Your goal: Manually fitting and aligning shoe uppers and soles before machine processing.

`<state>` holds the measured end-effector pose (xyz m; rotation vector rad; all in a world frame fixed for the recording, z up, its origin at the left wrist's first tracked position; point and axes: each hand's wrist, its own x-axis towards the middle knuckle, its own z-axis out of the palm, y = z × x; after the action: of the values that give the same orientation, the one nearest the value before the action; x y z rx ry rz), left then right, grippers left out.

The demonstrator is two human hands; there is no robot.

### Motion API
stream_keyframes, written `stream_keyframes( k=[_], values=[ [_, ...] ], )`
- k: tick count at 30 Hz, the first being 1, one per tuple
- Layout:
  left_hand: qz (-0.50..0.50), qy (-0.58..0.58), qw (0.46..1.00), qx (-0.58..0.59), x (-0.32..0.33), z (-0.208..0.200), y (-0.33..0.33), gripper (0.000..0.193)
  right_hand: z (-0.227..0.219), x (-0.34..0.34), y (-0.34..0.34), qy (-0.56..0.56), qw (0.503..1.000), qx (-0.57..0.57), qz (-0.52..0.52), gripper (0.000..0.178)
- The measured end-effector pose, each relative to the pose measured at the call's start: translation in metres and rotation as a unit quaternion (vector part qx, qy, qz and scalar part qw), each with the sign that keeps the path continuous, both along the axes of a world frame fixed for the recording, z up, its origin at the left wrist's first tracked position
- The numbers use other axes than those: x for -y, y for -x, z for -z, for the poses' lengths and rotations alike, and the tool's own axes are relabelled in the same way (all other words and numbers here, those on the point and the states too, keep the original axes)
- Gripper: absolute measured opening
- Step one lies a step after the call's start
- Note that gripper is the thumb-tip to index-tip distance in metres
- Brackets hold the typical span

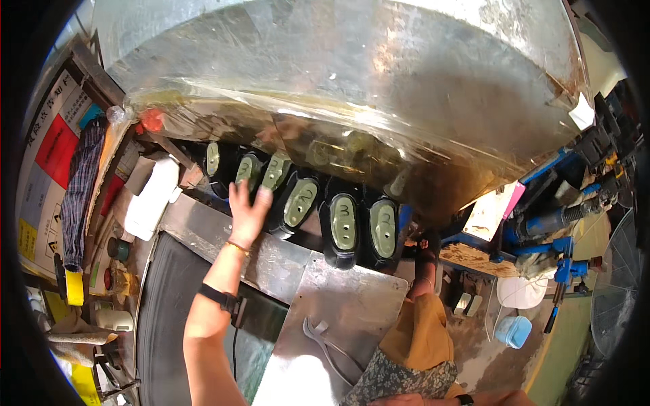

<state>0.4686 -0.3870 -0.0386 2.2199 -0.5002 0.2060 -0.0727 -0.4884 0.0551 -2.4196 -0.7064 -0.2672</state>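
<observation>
My left hand reaches forward with its fingers spread. Its fingertips are at the black shoes on green shoe lasts, which stand in a row under a metal hood. Nearest to the fingers are one green last and another green last; whether they touch is hard to tell. To the right stand more black shoes with lasts, among them a tilted one, an upright one and the rightmost one. My right hand lies low by the patterned cloth on my lap, mostly cut off by the lower edge.
A large metal hood with a clear plastic sheet hangs over the shoes. A grey plier-like tool lies on a metal plate. A black belt runs at left; a blue tub stands at right.
</observation>
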Motion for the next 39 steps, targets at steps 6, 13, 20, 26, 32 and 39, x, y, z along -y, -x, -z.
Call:
stream_keyframes(
  k=[6,13,20,26,32,39],
  values=[
    [0.158,-0.351,0.920,-0.075,0.031,-0.067,0.047,0.070,-0.001,-0.004,-0.023,-0.008,0.980,0.187,0.067,0.033],
    [0.166,-0.166,0.971,0.044,0.058,-0.034,0.084,0.085,-0.001,-0.002,-0.007,-0.093,0.989,0.114,0.031,0.030],
    [0.089,-0.156,0.965,-0.188,0.100,-0.028,-0.027,0.088,0.016,-0.021,0.002,-0.407,0.913,-0.033,-0.016,0.042],
    [0.275,-0.119,0.938,-0.176,0.139,-0.093,0.087,0.088,-0.009,0.016,-0.012,-0.015,0.997,0.074,0.023,0.045],
    [0.329,-0.185,0.926,-0.025,0.111,-0.093,0.150,0.062,0.007,0.012,-0.004,-0.035,0.990,0.135,-0.007,0.041],
    [0.342,-0.326,0.868,0.152,0.122,-0.031,0.120,0.047,-0.010,-0.002,-0.014,-0.123,0.988,0.094,0.022,0.038]
  ],
)
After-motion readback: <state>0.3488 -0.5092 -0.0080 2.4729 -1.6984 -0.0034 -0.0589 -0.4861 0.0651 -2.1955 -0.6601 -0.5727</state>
